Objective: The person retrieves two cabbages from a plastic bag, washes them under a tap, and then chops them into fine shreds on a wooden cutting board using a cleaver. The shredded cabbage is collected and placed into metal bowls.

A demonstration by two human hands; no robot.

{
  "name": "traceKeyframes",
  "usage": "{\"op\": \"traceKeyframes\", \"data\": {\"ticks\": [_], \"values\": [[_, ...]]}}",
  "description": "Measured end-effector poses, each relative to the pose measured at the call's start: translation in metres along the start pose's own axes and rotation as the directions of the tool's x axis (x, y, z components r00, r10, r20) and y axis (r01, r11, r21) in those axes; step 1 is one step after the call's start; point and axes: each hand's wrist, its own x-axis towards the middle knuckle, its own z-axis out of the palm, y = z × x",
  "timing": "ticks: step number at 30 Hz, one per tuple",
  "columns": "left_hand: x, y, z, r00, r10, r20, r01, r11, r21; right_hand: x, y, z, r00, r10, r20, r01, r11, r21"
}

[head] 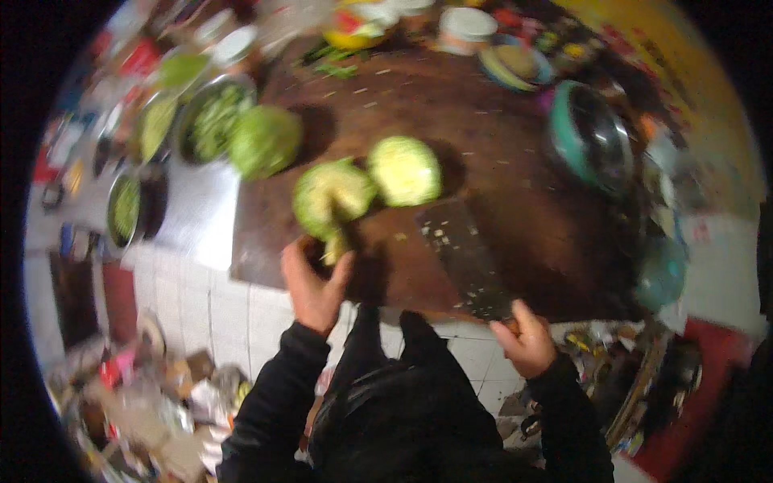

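My right hand (526,344) grips the handle of a broad dark cleaver (462,259), whose blade lies over the wooden board and carries small pale bits. Between the thumb and fingers of my left hand (317,287) is a pale piece of cabbage (334,249), perhaps core; blur hides its exact shape. Just beyond that hand sits a cut cabbage piece (308,202) with a notch in its pale face. Beside it, to the right, a cabbage half (404,171) shows its cut face. A rounder green cabbage (266,142) stands farther back on the left.
The brown board (374,115) bears scattered scraps. On its left are a metal bowl of cut greens (217,121) and another bowl (125,205). A teal basin (570,130) stands at right, a white-lidded tub (466,30) at the back. Clutter (169,410) covers the lower-left floor.
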Motion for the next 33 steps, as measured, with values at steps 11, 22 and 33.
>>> {"op": "traceKeyframes", "data": {"ticks": [11, 22, 33], "values": [[-0.049, -0.01, 0.011, 0.941, -0.017, 0.337, 0.051, 0.994, -0.093, -0.062, 0.09, -0.037, 0.978, 0.077, -0.193, -0.053, 0.99, 0.129], [-0.027, 0.34, 0.228, 0.634, 0.325, 0.702, 0.273, 0.756, -0.595, -0.097, 0.169, -0.082, 0.927, 0.296, -0.232, -0.199, 0.908, 0.368], [0.089, 0.321, 0.237, 0.83, 0.554, 0.069, -0.555, 0.832, -0.006, -0.087, 0.186, -0.108, 0.955, 0.232, -0.183, -0.127, 0.882, 0.453]]}}
